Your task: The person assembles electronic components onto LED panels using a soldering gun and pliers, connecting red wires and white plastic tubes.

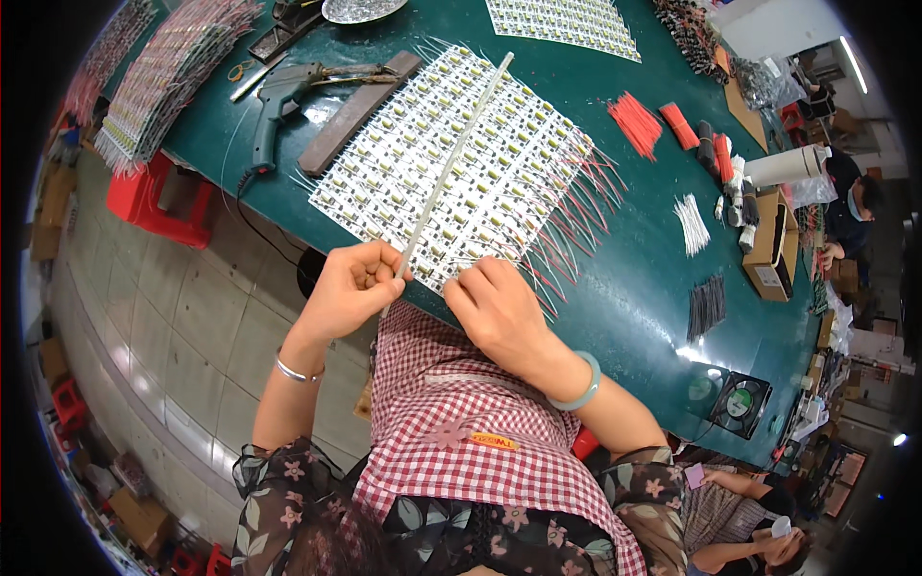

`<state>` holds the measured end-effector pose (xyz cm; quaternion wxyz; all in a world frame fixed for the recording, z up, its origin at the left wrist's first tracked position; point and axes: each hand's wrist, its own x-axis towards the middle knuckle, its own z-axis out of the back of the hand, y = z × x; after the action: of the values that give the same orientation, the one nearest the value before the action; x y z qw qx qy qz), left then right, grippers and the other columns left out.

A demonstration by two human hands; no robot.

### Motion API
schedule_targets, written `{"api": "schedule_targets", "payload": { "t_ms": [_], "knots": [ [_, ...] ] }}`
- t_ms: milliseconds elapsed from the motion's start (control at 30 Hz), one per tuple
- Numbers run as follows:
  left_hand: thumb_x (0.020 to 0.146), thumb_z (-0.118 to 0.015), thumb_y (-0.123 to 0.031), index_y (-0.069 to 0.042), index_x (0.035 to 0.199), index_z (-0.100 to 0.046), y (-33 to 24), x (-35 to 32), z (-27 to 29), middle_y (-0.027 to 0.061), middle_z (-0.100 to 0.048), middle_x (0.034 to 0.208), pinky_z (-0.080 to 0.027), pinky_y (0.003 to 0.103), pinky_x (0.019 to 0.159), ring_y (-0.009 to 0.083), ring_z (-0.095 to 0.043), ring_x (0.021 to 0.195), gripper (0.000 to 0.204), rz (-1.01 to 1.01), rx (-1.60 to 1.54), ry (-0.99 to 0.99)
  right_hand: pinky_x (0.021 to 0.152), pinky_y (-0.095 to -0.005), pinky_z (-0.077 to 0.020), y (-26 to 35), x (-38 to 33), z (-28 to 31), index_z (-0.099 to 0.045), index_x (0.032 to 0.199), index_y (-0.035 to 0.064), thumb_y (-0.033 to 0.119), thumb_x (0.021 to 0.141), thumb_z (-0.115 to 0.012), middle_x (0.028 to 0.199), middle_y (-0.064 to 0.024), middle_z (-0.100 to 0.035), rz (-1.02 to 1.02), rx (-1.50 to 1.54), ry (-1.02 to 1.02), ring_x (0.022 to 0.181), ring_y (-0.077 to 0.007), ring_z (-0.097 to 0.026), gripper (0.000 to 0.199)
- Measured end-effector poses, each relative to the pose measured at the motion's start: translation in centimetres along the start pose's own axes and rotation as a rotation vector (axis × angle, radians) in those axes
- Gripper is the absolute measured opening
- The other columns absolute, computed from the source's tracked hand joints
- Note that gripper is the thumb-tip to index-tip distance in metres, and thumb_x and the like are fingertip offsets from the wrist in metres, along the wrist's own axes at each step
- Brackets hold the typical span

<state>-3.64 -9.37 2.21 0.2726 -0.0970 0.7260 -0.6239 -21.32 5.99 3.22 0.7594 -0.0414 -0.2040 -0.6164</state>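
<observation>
Across the head view, a green tabletop (629, 274) stands over a grey tiled floor (192, 317), and another person (845, 192) is near the right rim. On the tabletop, close to the wearer, lies a white sheet of circuit boards (504, 158), covered with rows of small green and dark parts. Many thin red wires (567, 230) come out of its right side and spread over the surface.

A long pale strip (448, 171) lies slantwise across this sheet, from the far edge to the near one. The left hand (351, 285) is at the near end of the strip, and its grip is closed on it, between thumb and bent fingers. The right hand (501, 315) is at the near edge of the sheet, with curled fingers; I cannot tell whether its grip holds something.

Along the left side of the sheet is a dark bar (357, 115), and beside it a gun-shaped tool (279, 108). To the right lie a red bundle (634, 125), a white bundle (691, 225) and a black bundle (707, 307), with a black fan (741, 403) nearer the wearer.
</observation>
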Motion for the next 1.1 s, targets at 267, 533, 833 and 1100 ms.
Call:
{"api": "schedule_targets", "payload": {
  "t_ms": [267, 533, 833, 1100],
  "knots": [
    [0.098, -0.061, -0.010, 0.002, 0.094, -0.060, 0.4, -3.2, -2.9, -0.0013, -0.050, 0.061, -0.032, 0.023, 0.049, 0.0034, -0.040, 0.055, 0.012, -0.080, 0.431, -0.069, 0.068, -0.0351, -0.0454, 0.4, -2.2, -0.6, -0.063, 0.100, -0.0020, 0.006, 0.073, -0.062, 0.084, -0.0086, -0.054, -0.172, 0.098, -0.133, 0.081, -0.0252, -0.054, 0.028],
    [0.096, -0.062, -0.012, 0.003, 0.094, -0.062, 1.4, -3.7, -4.1, 0.0094, -0.047, 0.057, -0.034, 0.031, 0.048, 0.0133, -0.043, 0.048, 0.015, -0.135, 0.485, -0.125, 0.071, -0.0352, -0.0455, 0.0, -1.5, 0.8, -0.064, 0.102, 0.0002, 0.006, 0.073, -0.063, 0.093, -0.0084, -0.058, -0.237, 0.024, -0.143, 0.087, -0.0244, -0.056, 0.029],
    [0.094, -0.062, -0.011, 0.001, 0.090, -0.062, 1.2, -3.5, -5.0, 0.0164, -0.055, 0.060, -0.039, 0.038, 0.048, 0.0270, -0.054, 0.050, 0.013, -0.154, 0.646, -0.116, 0.078, -0.0366, -0.0512, 0.6, -2.0, -0.1, -0.066, 0.110, -0.0037, 0.003, 0.074, -0.062, 0.105, -0.0108, -0.063, -0.201, 0.077, -0.098, 0.097, -0.0272, -0.061, 0.037],
    [0.094, -0.061, -0.008, 0.002, 0.091, -0.063, 1.4, -3.9, -5.3, 0.0134, -0.055, 0.061, -0.039, 0.034, 0.048, 0.0227, -0.053, 0.047, 0.011, -0.204, 0.570, -0.226, 0.097, -0.0412, -0.0490, -0.5, -0.8, 0.1, -0.063, 0.119, -0.0054, 0.007, 0.079, -0.060, 0.125, -0.0170, -0.062, -0.135, 0.110, -0.081, 0.121, -0.0322, -0.057, 0.042]
  ]
}}
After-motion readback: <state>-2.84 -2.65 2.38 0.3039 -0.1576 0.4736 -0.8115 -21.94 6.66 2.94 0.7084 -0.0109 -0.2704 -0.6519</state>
